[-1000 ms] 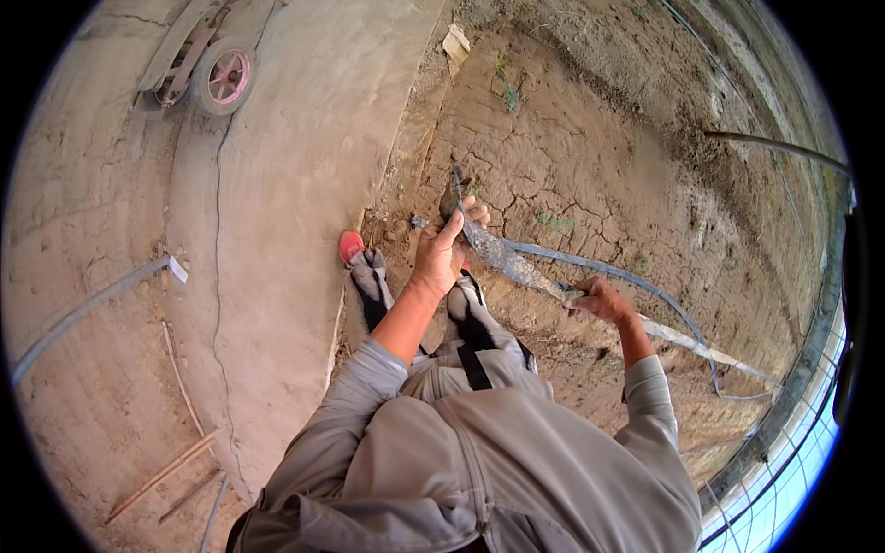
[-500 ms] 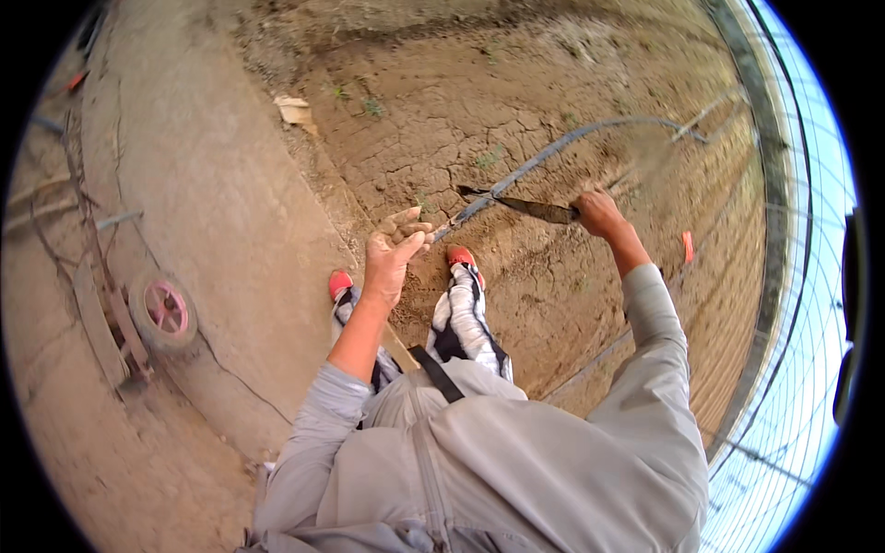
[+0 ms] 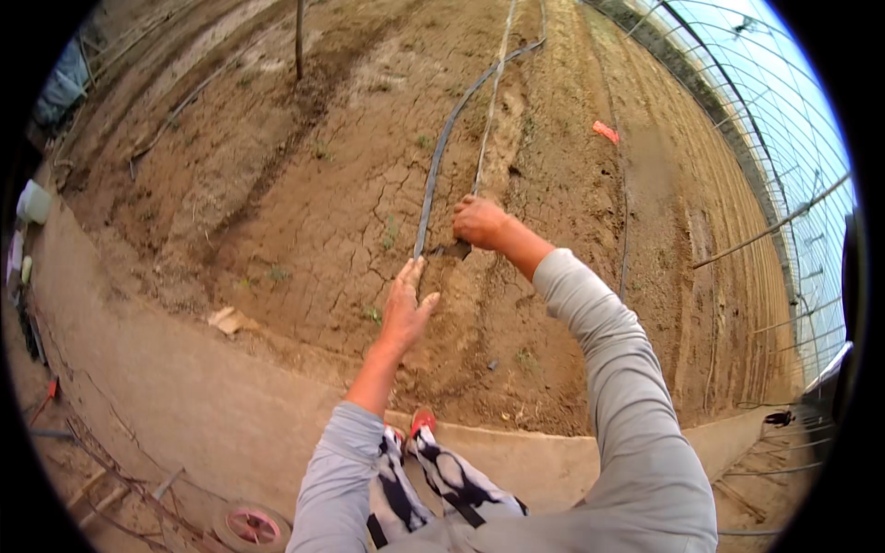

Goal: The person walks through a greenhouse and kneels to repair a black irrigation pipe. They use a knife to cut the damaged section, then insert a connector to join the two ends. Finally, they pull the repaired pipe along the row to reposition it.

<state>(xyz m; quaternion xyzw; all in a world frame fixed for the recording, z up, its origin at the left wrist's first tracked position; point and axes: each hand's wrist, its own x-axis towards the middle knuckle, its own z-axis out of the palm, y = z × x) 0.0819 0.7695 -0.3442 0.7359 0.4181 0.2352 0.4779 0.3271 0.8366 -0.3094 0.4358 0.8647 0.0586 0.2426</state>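
My left hand (image 3: 404,309) is at the near end of a long, flat grey-blue hose (image 3: 437,161), its end pinched at the fingertips while the thumb stands apart. To its right, my right hand (image 3: 481,223) is closed on a thin pale strip (image 3: 488,129) that looks like drip tape and runs away over the soil. Below the right fist hangs a short dark, dirty piece (image 3: 458,249); whether it is the strip's own end I cannot tell. The right fingers are curled, and what lies inside them is hidden. The hose bends right at its far part and meets the strip.
Cracked brown soil (image 3: 341,203) lies ahead, edged by a concrete path (image 3: 184,359) at my feet. A red scrap (image 3: 606,132) lies to the right. A wheel (image 3: 252,525) is at the lower left. A slanting pole (image 3: 774,221) and a net-like frame wall stand right.
My view has turned right, toward the soil rows. My right hand has come in close to the left, and the dark piece, stretched out leftward before, now hangs below it.
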